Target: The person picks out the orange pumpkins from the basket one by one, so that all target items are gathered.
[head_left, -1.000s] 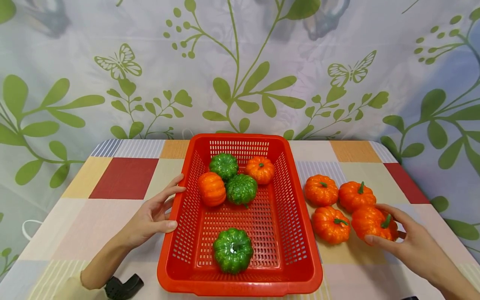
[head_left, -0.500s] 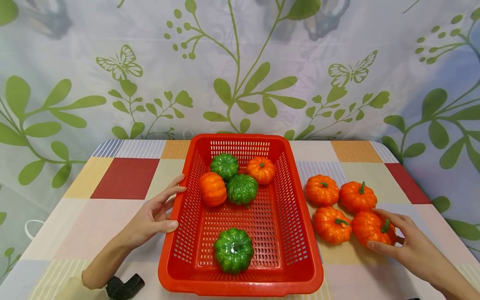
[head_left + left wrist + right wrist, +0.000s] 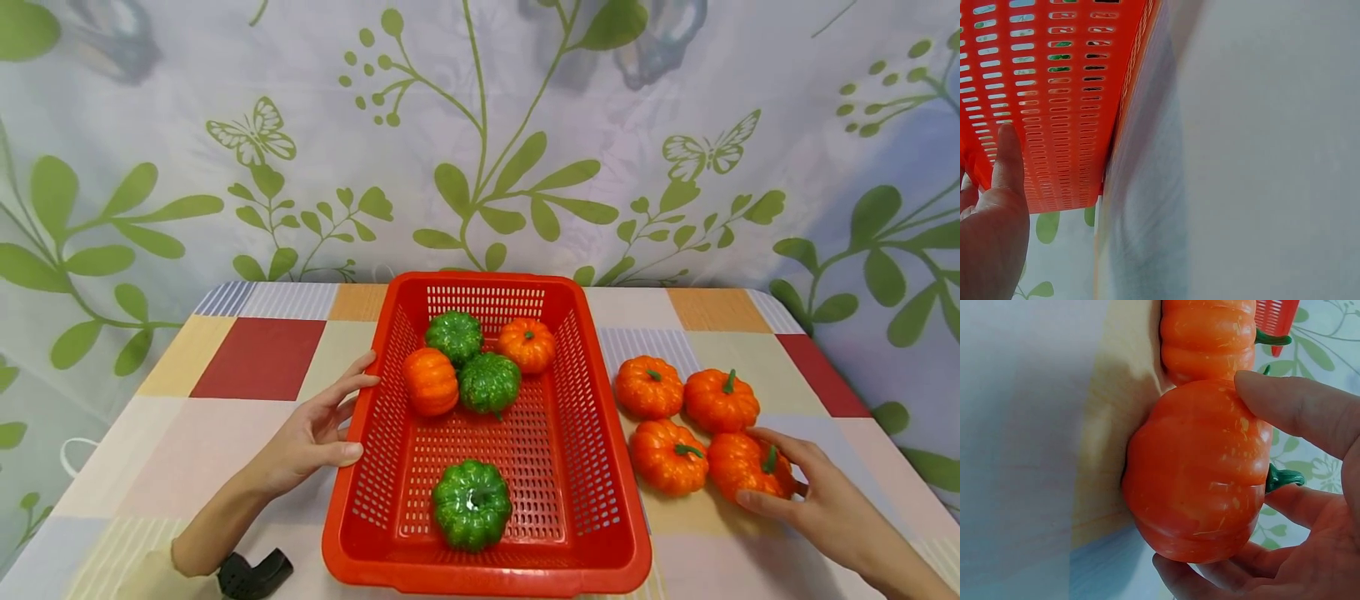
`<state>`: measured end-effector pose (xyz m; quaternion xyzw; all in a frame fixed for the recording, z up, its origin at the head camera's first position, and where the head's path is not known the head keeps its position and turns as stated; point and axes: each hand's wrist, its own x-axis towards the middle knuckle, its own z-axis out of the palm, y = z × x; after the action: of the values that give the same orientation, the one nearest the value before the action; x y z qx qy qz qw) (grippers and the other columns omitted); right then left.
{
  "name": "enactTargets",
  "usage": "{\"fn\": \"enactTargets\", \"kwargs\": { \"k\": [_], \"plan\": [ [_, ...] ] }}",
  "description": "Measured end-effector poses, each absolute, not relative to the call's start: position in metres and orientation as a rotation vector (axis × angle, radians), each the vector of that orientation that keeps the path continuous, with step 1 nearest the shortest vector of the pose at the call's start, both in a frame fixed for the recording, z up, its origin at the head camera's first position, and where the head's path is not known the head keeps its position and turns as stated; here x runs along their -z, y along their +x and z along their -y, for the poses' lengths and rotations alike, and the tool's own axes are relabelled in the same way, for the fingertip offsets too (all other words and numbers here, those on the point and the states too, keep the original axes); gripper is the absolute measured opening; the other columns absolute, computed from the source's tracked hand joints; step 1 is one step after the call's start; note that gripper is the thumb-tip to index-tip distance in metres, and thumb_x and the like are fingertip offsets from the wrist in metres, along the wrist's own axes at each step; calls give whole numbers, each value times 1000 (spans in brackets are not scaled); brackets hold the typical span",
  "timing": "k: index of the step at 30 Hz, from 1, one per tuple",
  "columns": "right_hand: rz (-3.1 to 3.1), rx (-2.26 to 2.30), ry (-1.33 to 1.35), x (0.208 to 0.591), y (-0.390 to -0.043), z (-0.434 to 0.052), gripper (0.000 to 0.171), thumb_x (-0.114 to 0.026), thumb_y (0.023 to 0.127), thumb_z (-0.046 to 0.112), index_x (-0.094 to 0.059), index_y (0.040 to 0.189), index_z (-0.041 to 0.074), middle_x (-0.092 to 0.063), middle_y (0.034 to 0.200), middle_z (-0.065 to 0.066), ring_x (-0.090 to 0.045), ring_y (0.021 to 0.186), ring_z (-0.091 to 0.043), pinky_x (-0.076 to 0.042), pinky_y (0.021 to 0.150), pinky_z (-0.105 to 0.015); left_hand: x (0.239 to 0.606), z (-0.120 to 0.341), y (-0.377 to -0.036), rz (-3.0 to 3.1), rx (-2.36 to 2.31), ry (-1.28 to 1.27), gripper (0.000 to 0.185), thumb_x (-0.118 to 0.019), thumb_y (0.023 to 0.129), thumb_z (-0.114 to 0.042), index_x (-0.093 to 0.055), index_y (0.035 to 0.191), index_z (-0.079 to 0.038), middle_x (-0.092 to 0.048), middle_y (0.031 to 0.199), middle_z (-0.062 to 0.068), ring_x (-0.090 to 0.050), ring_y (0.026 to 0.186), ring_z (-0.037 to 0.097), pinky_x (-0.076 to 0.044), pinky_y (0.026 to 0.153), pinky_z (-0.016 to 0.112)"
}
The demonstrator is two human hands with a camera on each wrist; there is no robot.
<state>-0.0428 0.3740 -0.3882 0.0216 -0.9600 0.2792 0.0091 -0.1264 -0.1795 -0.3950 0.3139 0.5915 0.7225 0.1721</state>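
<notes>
Orange pumpkin (image 3: 746,467), nearest me of four sitting right of the basket (image 3: 375,433) on the surface, is lying in my curled right hand (image 3: 817,500) while my spread left hand (image 3: 315,433) is touching the basket's side.

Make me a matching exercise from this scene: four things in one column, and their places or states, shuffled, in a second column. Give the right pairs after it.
Things
1. lone green pumpkin
2. left hand
3. right hand
4. red basket

Places or states
A. grips the nearest orange pumpkin on the table
B. stands on the checked tablecloth, between the hands
C. lies in the near end of the basket
D. rests against the basket's left wall

Pairs: 1-C, 2-D, 3-A, 4-B
</notes>
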Motion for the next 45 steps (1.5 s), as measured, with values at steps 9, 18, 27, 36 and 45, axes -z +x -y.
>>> {"fn": "enactTargets", "kwargs": {
  "k": [9,18,27,36,45],
  "plan": [
    [3029,-878,50,389,-44,-372,72,-77,73,24,-42,131,3,-42,120,-22,-34,100,-16,-39,63,-19,398,180,-128,-1680,-2050,877,63,-57,82,5,-26,137,6,2,153,3,-21,133,30,-43,89,46],
    [2955,-912,111,385,-42,-369,69,-78,71,18,-44,130,5,-44,121,-18,-32,97,4,-34,65,-16,399,180,-128,-1679,-2051,884,64,-57,81,6,-25,137,7,2,153,3,-21,133,29,-43,89,45],
    [2784,-962,294,357,-45,-355,69,-79,69,7,-46,129,5,-41,124,4,-28,111,10,-22,83,2,398,180,-128,-1665,-2060,894,63,-56,82,7,-26,137,7,3,153,3,-21,133,29,-43,89,46],
    [2706,-1090,385,314,-51,-306,61,-76,71,3,-51,125,15,-41,128,1,-33,118,-3,-29,89,-3,399,181,-128,-1677,-2055,893,64,-56,81,6,-26,137,7,3,153,3,-20,133,30,-43,88,46],
    [2760,-1139,488,284,-61,-259,58,-76,75,12,-51,125,27,-43,130,8,-39,118,-6,-33,86,-6,399,180,-128,-1685,-2052,881,64,-56,81,7,-26,137,6,2,153,3,-21,133,30,-43,88,46]
  ]
}}
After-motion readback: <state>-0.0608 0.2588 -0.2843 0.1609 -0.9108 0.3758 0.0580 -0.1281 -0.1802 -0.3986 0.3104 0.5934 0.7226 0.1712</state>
